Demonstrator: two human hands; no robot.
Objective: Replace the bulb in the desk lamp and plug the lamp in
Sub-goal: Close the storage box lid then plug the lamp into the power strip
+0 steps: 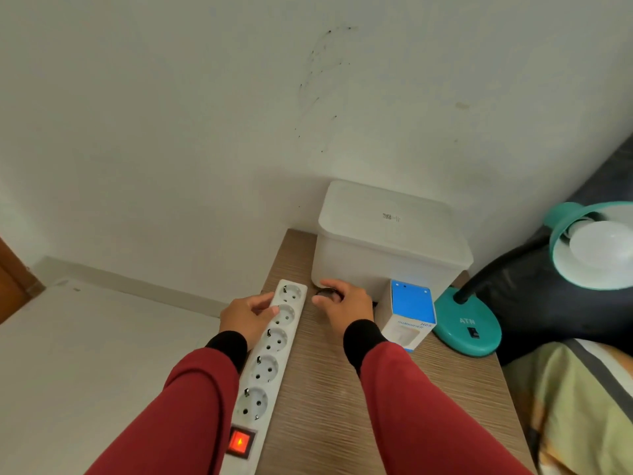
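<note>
A teal desk lamp stands at the table's right edge, its round base [467, 329] on the wood and its shade [589, 246] tilted toward me with a white bulb [603, 246] in it. A white power strip [274, 351] with several empty sockets lies along the table's left edge, its red switch [239, 441] lit. My left hand [248, 315] grips the strip's far end from the left side. My right hand [344, 303] is closed on a black round plug [327, 292] just right of the strip's far end.
A white lidded plastic box [390, 241] sits at the back of the wooden table [342, 406]. A small blue and white carton [409, 313] stands between my right hand and the lamp base. A dark bag and bedding lie to the right.
</note>
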